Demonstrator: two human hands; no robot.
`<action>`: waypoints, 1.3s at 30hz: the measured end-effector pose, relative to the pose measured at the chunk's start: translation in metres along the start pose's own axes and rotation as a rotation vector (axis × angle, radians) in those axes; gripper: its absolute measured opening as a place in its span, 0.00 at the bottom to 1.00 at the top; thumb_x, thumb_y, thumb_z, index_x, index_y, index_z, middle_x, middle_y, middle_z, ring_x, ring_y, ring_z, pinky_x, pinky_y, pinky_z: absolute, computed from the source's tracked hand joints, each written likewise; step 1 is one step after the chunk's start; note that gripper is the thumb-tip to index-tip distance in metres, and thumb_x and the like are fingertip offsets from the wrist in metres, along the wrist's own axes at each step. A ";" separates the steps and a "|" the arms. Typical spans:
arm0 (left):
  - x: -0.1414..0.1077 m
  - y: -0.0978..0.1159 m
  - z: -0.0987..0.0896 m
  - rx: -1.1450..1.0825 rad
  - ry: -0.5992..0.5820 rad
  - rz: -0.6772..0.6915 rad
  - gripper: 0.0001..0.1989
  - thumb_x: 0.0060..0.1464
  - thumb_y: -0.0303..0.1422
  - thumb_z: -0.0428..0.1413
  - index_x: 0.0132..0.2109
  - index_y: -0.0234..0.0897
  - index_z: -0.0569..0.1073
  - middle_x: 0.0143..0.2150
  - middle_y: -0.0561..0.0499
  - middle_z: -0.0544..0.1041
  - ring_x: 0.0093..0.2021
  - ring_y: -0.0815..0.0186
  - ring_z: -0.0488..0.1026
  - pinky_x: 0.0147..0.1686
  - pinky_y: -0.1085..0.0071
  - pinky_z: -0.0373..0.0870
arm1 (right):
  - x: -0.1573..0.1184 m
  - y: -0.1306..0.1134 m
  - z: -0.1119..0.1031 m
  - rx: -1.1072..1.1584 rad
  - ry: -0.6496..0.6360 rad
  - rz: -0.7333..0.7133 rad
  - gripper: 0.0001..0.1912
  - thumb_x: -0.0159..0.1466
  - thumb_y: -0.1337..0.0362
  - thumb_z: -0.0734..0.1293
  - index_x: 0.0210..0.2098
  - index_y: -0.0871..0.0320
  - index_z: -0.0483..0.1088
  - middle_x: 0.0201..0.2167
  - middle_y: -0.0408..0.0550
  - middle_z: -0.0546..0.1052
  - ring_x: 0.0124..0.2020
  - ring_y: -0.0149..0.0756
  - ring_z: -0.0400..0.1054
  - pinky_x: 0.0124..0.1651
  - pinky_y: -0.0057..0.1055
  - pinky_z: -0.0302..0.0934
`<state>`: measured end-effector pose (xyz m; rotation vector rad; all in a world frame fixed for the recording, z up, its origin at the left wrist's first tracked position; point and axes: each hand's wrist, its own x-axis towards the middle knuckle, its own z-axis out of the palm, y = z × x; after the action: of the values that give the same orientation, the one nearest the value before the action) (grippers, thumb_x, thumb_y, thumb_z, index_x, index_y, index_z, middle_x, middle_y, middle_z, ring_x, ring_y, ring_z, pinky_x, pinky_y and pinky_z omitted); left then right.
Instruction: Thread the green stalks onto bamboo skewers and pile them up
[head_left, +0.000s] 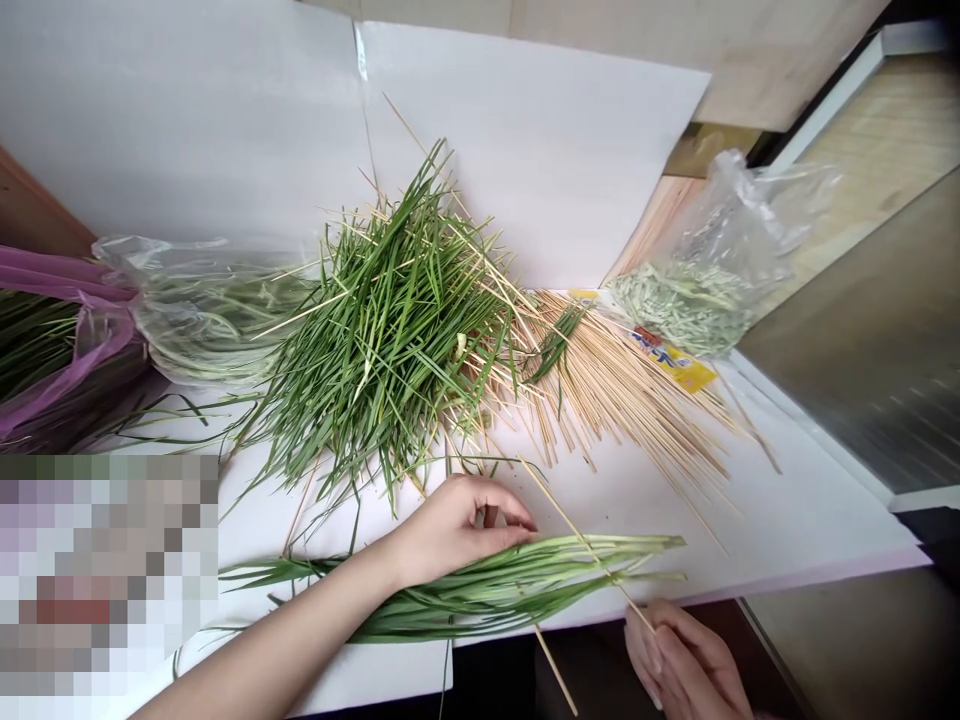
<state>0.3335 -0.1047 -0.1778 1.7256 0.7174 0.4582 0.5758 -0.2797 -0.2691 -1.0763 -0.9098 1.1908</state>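
Observation:
A bundle of long green chives (480, 600) lies along the front edge of the white table. My left hand (469, 525) rests over it, fingers curled and fingertips meeting at the stalks' upper edge; whether they pinch a stalk is too small to tell. Below the table edge at the right, my right hand (682, 655) grips the lower end of a thin wooden skewer (559, 507), which crosses the pale ends of the chives. A second skewer (556, 668) sticks out from beneath the bundle toward the front.
Behind my hands a large pile of chives (390, 330) lies partly on many loose skewers (630, 390). Clear plastic bags of greens stand left (217, 320) and right (690, 300). A purple bag (82, 350) is at the far left. White panels (525, 140) rise behind.

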 end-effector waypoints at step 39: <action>-0.002 -0.003 -0.006 0.144 0.074 -0.011 0.02 0.53 0.28 0.59 0.36 0.37 0.73 0.28 0.57 0.70 0.26 0.71 0.64 0.27 0.75 0.57 | 0.001 0.001 -0.001 -0.094 0.013 0.048 0.20 0.73 0.54 0.65 0.27 0.57 0.67 0.19 0.41 0.60 0.21 0.33 0.52 0.24 0.31 0.48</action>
<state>0.3274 -0.1011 -0.1784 1.8459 0.8293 0.4749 0.5767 -0.2790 -0.2707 -1.1856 -0.9419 1.1886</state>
